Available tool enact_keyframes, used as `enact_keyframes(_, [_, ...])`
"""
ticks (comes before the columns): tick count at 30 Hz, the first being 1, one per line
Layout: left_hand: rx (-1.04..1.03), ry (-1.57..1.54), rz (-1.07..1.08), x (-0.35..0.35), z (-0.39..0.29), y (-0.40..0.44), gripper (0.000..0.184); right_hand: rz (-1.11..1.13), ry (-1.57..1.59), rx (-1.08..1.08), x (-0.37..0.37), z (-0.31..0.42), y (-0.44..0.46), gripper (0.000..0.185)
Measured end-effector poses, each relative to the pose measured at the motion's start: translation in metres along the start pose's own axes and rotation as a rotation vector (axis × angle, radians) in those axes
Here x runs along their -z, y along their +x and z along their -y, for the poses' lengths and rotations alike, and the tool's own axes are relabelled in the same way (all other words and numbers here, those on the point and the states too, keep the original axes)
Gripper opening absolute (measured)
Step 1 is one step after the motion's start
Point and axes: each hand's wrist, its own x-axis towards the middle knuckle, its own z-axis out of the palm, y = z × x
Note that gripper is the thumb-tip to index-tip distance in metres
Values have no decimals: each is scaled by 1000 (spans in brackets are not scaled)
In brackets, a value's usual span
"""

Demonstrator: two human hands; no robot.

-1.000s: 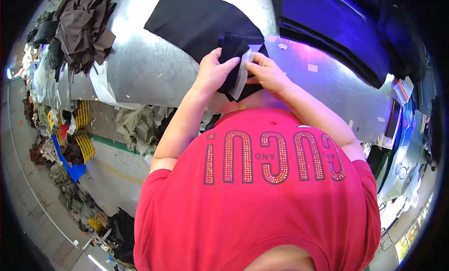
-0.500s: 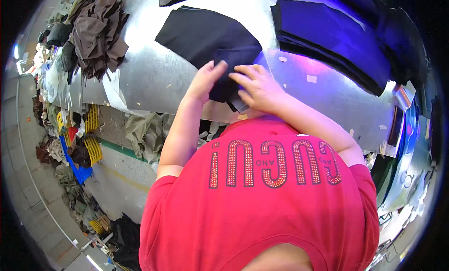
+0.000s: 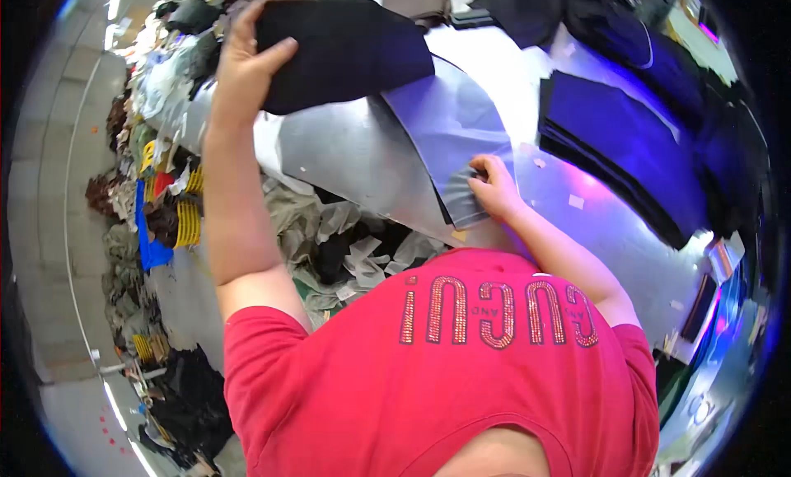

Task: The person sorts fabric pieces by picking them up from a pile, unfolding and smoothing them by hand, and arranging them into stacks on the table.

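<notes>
My left hand [image 3: 245,69] is raised at the upper left, with thumb and fingers closed on the left end of a black fabric panel [image 3: 346,53]. The panel hangs above the metal tabletop, its right end over a thin, translucent grey sheet [image 3: 453,119]. My right hand [image 3: 497,189] rests low on that sheet, its fingers curled in a pinch where the sheet creases. A dark strip of cloth shows along the sheet's left edge.
A stack of dark cut panels [image 3: 614,147] lies to the right on the metal table [image 3: 346,151]. More dark cloth [image 3: 606,24] is heaped behind it. Fabric scraps [image 3: 354,246] fill the space below the table's near edge. Yellow plastic baskets [image 3: 189,222] stand at left.
My left hand has moved up and left, lifting the black panel and uncovering the grey sheet. My right hand has moved lower right, apart from the left. The camera view has shifted.
</notes>
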Motion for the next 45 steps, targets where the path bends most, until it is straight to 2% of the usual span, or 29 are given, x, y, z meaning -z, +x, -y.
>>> enact_keyframes(5, [21,133,-138,55,-107,17,54,22,-71,12,-2,-4,5,26])
enact_keyframes(8, [-17,225,-218,76,-146,21,61,66,-119,-7,-1,-7,10,28])
enact_keyframes(10, [72,203,-293,96,-160,22,63,92,-148,-26,-6,-5,8,29])
enact_keyframes(12, [113,193,-341,91,-181,15,64,180,107,-160,-13,1,10,34])
enact_keyframes(13, [55,153,-335,87,-190,9,64,220,233,-226,-16,6,12,37])
enact_keyframes(15, [-63,67,-310,67,-212,-5,65,387,495,-298,-21,41,5,45])
enact_keyframes(17, [-52,6,-273,69,-229,-18,67,656,948,-660,-29,67,-3,61])
enact_keyframes(19, [-37,-67,-229,69,-229,-20,69,1056,1311,-795,-30,82,-7,71])
enact_keyframes(21, [-11,-15,-261,54,-237,-42,67,1449,1659,-724,-31,95,-17,73])
enact_keyframes(23, [6,3,-243,9,-236,-73,65,1294,1762,-721,-14,112,-35,70])
enact_keyframes(25, [21,-18,-160,-105,-236,-82,63,1054,1892,-677,9,110,-45,67])
enact_keyframes(26, [36,-30,-113,-101,-261,-56,63,993,1940,-612,20,104,-47,59])
enact_keyframes(27, [57,-37,-75,-136,-227,-61,62,939,1981,-557,35,94,-51,52])
enact_keyframes(28, [79,-33,-51,-126,-221,-55,61,855,2003,-547,52,84,-56,52])
enact_keyframes(31, [132,43,-54,-20,-191,-48,58,566,1673,-566,96,72,-62,42])
enact_keyframes(32, [141,83,-68,-41,-193,-55,57,547,1679,-568,110,69,-65,42])
enact_keyframes(33, [149,118,-79,-81,-193,-52,56,347,1556,-570,125,64,-69,40])
enact_keyframes(34, [155,154,-86,-75,-182,-42,56,150,1427,-569,142,60,-73,39])
enact_keyframes(36, [157,174,-75,-86,-165,-32,55,-21,1312,-455,189,51,-77,39])
enact_keyframes(38, [189,-62,171,-123,-135,-13,57,-277,907,-376,250,57,-83,38])
enact_keyframes(40, [145,-153,95,-176,-124,-6,58,-361,814,-205,307,59,-90,40])
enact_keyframes(42, [31,-197,53,-216,-110,6,59,-654,713,-249,348,79,-101,42])
enact_keyframes(45, [118,-467,179,-264,-39,29,57,-535,658,-233,408,41,-109,45])
